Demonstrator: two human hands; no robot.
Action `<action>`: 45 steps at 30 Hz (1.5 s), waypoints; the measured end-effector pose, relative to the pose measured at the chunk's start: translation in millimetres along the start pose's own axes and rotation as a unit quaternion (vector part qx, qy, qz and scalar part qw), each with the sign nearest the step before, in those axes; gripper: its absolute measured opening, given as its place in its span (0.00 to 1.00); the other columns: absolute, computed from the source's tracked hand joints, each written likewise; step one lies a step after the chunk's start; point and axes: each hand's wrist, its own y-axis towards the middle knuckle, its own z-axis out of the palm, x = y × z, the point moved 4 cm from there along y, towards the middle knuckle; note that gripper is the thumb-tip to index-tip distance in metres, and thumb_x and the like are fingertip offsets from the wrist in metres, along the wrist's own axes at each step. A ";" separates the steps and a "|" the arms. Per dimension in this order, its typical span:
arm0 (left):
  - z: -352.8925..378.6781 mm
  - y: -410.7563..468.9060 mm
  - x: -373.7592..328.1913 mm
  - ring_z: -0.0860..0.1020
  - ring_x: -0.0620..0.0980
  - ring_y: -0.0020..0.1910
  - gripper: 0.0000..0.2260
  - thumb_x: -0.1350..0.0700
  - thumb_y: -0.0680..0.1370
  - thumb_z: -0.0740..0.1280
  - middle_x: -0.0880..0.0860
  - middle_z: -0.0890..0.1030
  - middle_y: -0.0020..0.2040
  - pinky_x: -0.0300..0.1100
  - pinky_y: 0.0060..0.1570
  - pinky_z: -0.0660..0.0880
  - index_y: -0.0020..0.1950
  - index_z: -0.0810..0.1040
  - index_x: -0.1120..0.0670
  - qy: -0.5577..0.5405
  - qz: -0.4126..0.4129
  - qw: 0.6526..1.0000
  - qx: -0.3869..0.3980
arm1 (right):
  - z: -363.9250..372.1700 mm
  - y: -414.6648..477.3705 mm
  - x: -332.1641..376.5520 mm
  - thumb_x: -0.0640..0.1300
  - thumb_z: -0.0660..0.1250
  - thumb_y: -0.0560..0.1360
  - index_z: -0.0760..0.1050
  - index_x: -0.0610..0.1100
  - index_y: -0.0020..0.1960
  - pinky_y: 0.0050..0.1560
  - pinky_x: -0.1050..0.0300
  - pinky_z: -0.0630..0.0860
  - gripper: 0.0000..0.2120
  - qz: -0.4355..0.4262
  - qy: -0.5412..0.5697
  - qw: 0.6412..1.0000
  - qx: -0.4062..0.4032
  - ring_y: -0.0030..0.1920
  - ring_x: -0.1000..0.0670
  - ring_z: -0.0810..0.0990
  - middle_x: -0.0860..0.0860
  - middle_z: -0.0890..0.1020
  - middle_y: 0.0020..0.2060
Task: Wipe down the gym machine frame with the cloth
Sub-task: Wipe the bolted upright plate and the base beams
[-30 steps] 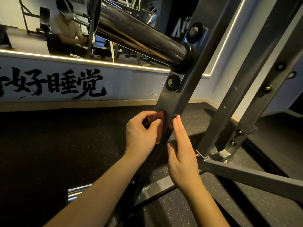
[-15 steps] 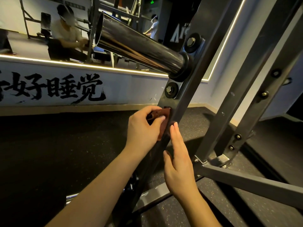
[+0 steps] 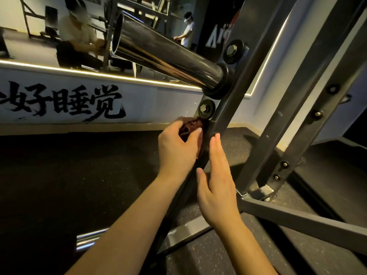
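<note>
A: State of the left hand?

B: Curled round the brown cloth, thumb and fingers bunching it tight. Pressed to the left edge of the slanted frame post, just under the lower bolt.

A: And the right hand?

B: Flat, fingers straight and together, laid along the post's right edge just below the cloth. Holding nothing.

A: Likely trouble from here?

B: Probably a snag. So close under the bolt, pushed upward, liable to catch a fold on the nut and get dragged out of the grip.

A: Anything else?

B: Knuckles against the chrome sleeve, jutting out just above that bolt; easy to hit on a quick push up. Also, bunched that small, very little cloth on the metal, so perhaps bare fingertips smearing rather than cleaning. No real hold from the flat right hand either; apt to slide if leaned on.
</note>
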 end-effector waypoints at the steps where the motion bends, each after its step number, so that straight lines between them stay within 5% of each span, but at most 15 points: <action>1: 2.4 0.2 -3.0 0.77 0.28 0.50 0.06 0.54 0.80 0.71 0.38 0.80 0.47 0.22 0.49 0.73 0.53 0.78 0.43 0.005 0.012 1.000 -0.009 | 1.0 -0.7 -0.5 0.39 0.64 0.82 0.43 0.55 0.83 0.78 0.63 0.47 0.39 0.001 -0.003 1.000 0.002 0.79 0.65 0.44 0.63 0.45 0.82; 7: -2.0 4.8 14.9 0.79 0.29 0.49 0.06 0.56 0.81 0.70 0.39 0.82 0.49 0.24 0.44 0.74 0.55 0.80 0.45 -0.055 -0.048 0.997 -0.015 | -4.1 -1.3 1.1 0.40 0.64 0.82 0.41 0.59 0.81 0.76 0.68 0.45 0.40 0.010 -0.021 1.000 0.020 0.78 0.68 0.43 0.67 0.43 0.80; 12: -10.8 -1.8 30.9 0.77 0.34 0.54 0.09 0.56 0.80 0.70 0.40 0.80 0.53 0.30 0.52 0.73 0.56 0.78 0.43 -0.046 -0.089 0.995 0.014 | -3.2 0.1 10.9 0.41 0.64 0.82 0.42 0.59 0.82 0.75 0.69 0.45 0.40 0.055 -0.013 0.998 0.013 0.77 0.70 0.43 0.70 0.43 0.79; 15: -25.2 -4.3 51.6 0.77 0.33 0.53 0.10 0.56 0.79 0.72 0.40 0.79 0.54 0.31 0.51 0.74 0.57 0.79 0.44 0.036 -0.121 0.987 0.095 | -2.2 -0.3 19.9 0.40 0.64 0.82 0.43 0.56 0.83 0.76 0.68 0.45 0.40 0.102 0.006 0.995 0.019 0.77 0.70 0.43 0.68 0.45 0.80; 20: -68.3 -8.6 72.9 0.78 0.44 0.55 0.10 0.50 0.77 0.74 0.43 0.78 0.58 0.43 0.55 0.79 0.55 0.79 0.40 0.149 -0.300 0.903 0.269 | -7.2 1.2 39.0 0.39 0.65 0.82 0.46 0.56 0.83 0.79 0.59 0.52 0.39 0.223 0.023 0.974 0.040 0.77 0.69 0.46 0.64 0.48 0.81; 24: -112.8 3.5 17.1 0.79 0.43 0.53 0.10 0.54 0.77 0.75 0.42 0.79 0.55 0.32 0.44 0.74 0.54 0.80 0.40 0.101 -0.329 0.909 0.235 | -14.1 -3.4 63.6 0.40 0.64 0.82 0.58 0.58 0.80 0.76 0.44 0.67 0.32 0.354 0.049 0.932 0.065 0.76 0.53 0.65 0.58 0.64 0.78; 29: -173.7 17.8 -57.8 0.80 0.44 0.57 0.13 0.58 0.76 0.76 0.44 0.82 0.54 0.40 0.54 0.78 0.56 0.79 0.44 0.111 -0.404 0.871 0.258 | -19.6 -2.8 129.5 0.40 0.65 0.82 0.74 0.57 0.67 0.63 0.53 0.79 0.17 0.392 0.104 0.899 0.163 0.61 0.57 0.79 0.56 0.79 0.63; 33: -228.5 25.2 -136.3 0.80 0.45 0.58 0.13 0.63 0.77 0.72 0.46 0.83 0.55 0.48 0.61 0.78 0.57 0.81 0.46 0.095 -0.467 0.840 0.260 | -27.8 11.8 204.4 0.42 0.68 0.81 0.77 0.52 0.67 0.55 0.68 0.78 0.15 0.382 0.185 0.868 0.257 0.60 0.59 0.80 0.54 0.82 0.61; 36: -268.9 39.9 -206.5 0.83 0.43 0.56 0.13 0.64 0.78 0.71 0.47 0.85 0.54 0.46 0.60 0.80 0.58 0.81 0.48 0.065 -0.467 0.844 0.255 | -40.2 30.8 268.2 0.46 0.71 0.79 0.77 0.53 0.66 0.62 0.53 0.81 0.15 0.375 0.239 0.847 0.292 0.59 0.56 0.82 0.55 0.83 0.58; 39: -301.3 65.0 -268.8 0.84 0.42 0.55 0.12 0.63 0.78 0.71 0.47 0.86 0.53 0.44 0.58 0.79 0.58 0.82 0.49 0.051 -0.437 0.860 0.258 | -56.3 64.7 328.5 0.45 0.72 0.78 0.78 0.50 0.65 0.61 0.47 0.81 0.16 0.340 0.274 0.849 0.299 0.59 0.54 0.83 0.53 0.84 0.56; 45: -335.0 144.0 -326.6 0.84 0.38 0.51 0.11 0.61 0.77 0.73 0.44 0.87 0.49 0.36 0.53 0.78 0.57 0.83 0.48 0.092 -0.371 0.892 0.240 | -81.2 152.4 407.2 0.44 0.73 0.78 0.79 0.51 0.59 0.57 0.54 0.82 0.11 0.275 0.261 0.885 0.268 0.53 0.58 0.84 0.55 0.85 0.50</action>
